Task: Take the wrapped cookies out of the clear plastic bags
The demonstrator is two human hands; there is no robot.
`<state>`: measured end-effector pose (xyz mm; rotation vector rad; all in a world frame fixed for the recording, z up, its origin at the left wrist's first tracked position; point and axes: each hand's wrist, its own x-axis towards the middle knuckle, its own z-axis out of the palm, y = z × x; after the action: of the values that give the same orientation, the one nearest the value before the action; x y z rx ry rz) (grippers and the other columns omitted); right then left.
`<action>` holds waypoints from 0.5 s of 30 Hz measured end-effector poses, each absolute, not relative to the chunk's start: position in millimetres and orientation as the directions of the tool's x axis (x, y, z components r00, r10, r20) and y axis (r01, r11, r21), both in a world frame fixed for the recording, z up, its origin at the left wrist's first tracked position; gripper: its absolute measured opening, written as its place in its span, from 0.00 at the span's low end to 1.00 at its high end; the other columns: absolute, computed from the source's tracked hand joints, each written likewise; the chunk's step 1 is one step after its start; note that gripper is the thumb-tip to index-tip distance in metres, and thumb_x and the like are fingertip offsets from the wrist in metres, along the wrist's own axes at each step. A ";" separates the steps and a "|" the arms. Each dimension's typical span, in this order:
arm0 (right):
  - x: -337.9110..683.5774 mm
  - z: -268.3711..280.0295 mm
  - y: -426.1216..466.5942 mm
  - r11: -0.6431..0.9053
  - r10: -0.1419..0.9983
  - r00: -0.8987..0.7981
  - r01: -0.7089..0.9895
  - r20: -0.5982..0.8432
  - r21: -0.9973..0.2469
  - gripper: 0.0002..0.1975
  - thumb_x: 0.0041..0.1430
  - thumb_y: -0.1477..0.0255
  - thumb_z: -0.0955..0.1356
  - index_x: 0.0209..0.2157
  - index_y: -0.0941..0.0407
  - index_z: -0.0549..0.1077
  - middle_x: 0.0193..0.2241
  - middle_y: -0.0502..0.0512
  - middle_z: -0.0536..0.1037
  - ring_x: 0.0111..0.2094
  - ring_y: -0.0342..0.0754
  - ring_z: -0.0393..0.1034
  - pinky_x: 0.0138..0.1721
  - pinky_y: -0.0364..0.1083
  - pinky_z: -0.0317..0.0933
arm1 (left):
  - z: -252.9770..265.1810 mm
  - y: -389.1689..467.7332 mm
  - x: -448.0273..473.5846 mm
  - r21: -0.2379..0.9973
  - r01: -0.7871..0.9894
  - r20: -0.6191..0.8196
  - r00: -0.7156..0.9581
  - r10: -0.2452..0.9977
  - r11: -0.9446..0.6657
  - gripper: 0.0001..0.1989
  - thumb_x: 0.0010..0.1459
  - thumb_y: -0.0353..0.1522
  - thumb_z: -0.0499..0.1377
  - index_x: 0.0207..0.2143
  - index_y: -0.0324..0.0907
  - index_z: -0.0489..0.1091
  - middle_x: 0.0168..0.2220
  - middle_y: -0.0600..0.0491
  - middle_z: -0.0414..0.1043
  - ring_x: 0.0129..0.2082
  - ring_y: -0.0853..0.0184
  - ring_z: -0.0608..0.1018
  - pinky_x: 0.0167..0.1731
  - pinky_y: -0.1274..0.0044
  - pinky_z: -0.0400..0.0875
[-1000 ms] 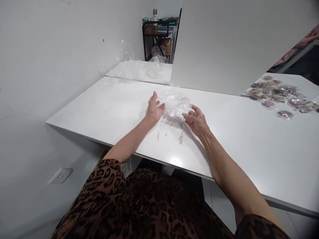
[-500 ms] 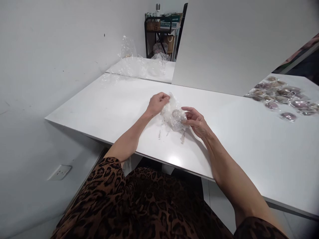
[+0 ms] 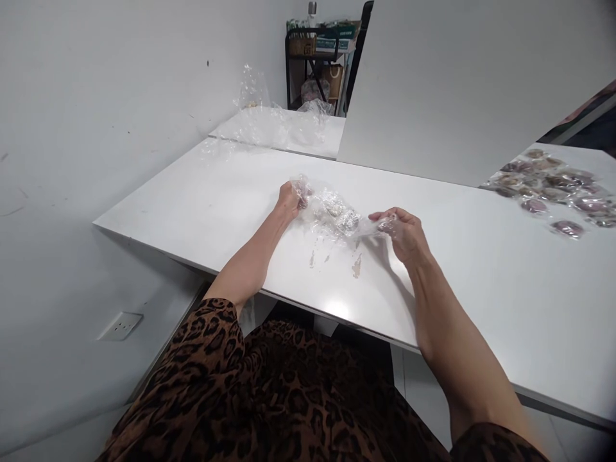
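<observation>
A crumpled clear plastic bag [image 3: 337,208] stretches between my two hands, just over the white table [image 3: 192,205]. My left hand [image 3: 293,196] is closed on its left end, with film bunched around the fingers. At the other end, my right hand [image 3: 404,232] pinches the film between thumb and fingers. Something small and greyish shows through the middle of the bag, but its kind is blurred by the shiny plastic. Below the bag, worn brownish patches [image 3: 357,265] mark the tabletop.
Several flat items in clear wrappers [image 3: 558,183] lie at the table's right. More loose clear plastic [image 3: 283,125] is heaped at the back left, by the wall. A tall white panel [image 3: 433,83] rises behind the table. Beyond it stands a black shelf cart [image 3: 315,58].
My hands have moved apart, left hand leftward and right hand rightward, pulling the plastic bag out wider. My right fingers, spread before, are now closed on its right end.
</observation>
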<state>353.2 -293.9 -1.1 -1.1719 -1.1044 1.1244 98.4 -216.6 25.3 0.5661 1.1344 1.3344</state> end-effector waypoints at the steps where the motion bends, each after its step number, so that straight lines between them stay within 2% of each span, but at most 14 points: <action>1: 359.7 1.9 -294.2 0.007 0.994 0.111 -0.032 0.003 -0.999 0.05 0.36 0.73 0.70 0.22 0.55 0.72 0.28 0.56 0.79 0.34 0.50 0.72 0.36 0.49 0.62 | 22.6 -213.3 96.7 0.860 -0.457 -0.329 -0.162 0.930 0.225 0.09 0.56 0.25 0.62 0.28 0.42 0.63 0.15 0.62 0.61 0.12 0.79 0.64 0.13 0.84 0.47; 3: 374.1 8.2 -296.0 -0.077 0.996 0.058 0.089 -0.072 -0.993 0.05 0.36 0.73 0.69 0.21 0.55 0.72 0.24 0.57 0.77 0.30 0.50 0.70 0.35 0.50 0.61 | 16.9 -208.0 94.6 0.859 -0.449 -0.356 -0.179 0.917 0.246 0.11 0.56 0.23 0.58 0.26 0.42 0.60 0.14 0.62 0.59 0.12 0.78 0.64 0.13 0.84 0.47; 6: 394.2 12.3 -298.3 -0.084 0.996 -0.005 0.359 -0.092 -0.929 0.05 0.40 0.72 0.68 0.25 0.55 0.75 0.27 0.58 0.78 0.31 0.52 0.70 0.36 0.52 0.62 | 9.4 -204.7 95.4 0.868 -0.429 -0.355 -0.185 0.916 0.250 0.11 0.56 0.22 0.56 0.24 0.42 0.59 0.14 0.61 0.59 0.13 0.77 0.67 0.14 0.84 0.48; 7: 398.8 11.4 -298.1 -0.059 0.998 0.041 0.446 -0.045 -0.893 0.07 0.42 0.72 0.68 0.27 0.54 0.76 0.29 0.58 0.79 0.33 0.53 0.70 0.37 0.53 0.63 | 7.7 -204.8 96.3 0.875 -0.412 -0.351 -0.179 0.919 0.254 0.11 0.56 0.22 0.56 0.25 0.42 0.60 0.14 0.61 0.60 0.13 0.77 0.66 0.14 0.84 0.48; 9: 402.9 7.7 -296.3 0.000 0.969 0.202 0.575 0.142 -0.818 0.09 0.48 0.68 0.68 0.33 0.54 0.76 0.34 0.59 0.79 0.38 0.56 0.71 0.42 0.56 0.65 | 6.1 -206.2 97.9 0.888 -0.372 -0.352 -0.166 0.921 0.272 0.10 0.57 0.25 0.58 0.26 0.42 0.61 0.15 0.61 0.61 0.12 0.78 0.63 0.14 0.84 0.46; 11: 397.9 3.7 -294.6 0.078 0.907 0.278 0.629 0.317 -0.774 0.12 0.55 0.64 0.66 0.38 0.54 0.76 0.40 0.61 0.79 0.45 0.58 0.72 0.47 0.59 0.66 | 7.1 -208.4 98.8 0.896 -0.340 -0.352 -0.155 0.923 0.284 0.10 0.59 0.29 0.60 0.27 0.43 0.61 0.15 0.62 0.61 0.11 0.79 0.60 0.14 0.84 0.45; 13: 383.2 1.6 -295.2 0.168 0.909 0.197 0.633 0.368 -0.756 0.17 0.61 0.58 0.66 0.43 0.54 0.76 0.45 0.63 0.79 0.51 0.60 0.71 0.51 0.62 0.66 | 9.4 -210.6 99.3 0.894 -0.348 -0.348 -0.140 0.927 0.283 0.11 0.60 0.30 0.61 0.28 0.43 0.60 0.15 0.63 0.60 0.10 0.79 0.58 0.14 0.84 0.45; 15: 361.1 1.2 -297.8 0.254 0.938 0.021 0.635 0.345 -0.729 0.21 0.62 0.54 0.68 0.47 0.54 0.76 0.50 0.65 0.78 0.56 0.63 0.69 0.54 0.64 0.65 | 11.9 -212.5 99.7 0.848 -0.440 -0.371 -0.097 0.924 0.295 0.13 0.59 0.29 0.63 0.28 0.44 0.59 0.15 0.65 0.58 0.10 0.80 0.57 0.15 0.85 0.43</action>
<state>361.1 -297.8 1.2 -1.4647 -1.6970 0.4600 99.7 -212.5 11.9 0.5507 1.1543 1.2450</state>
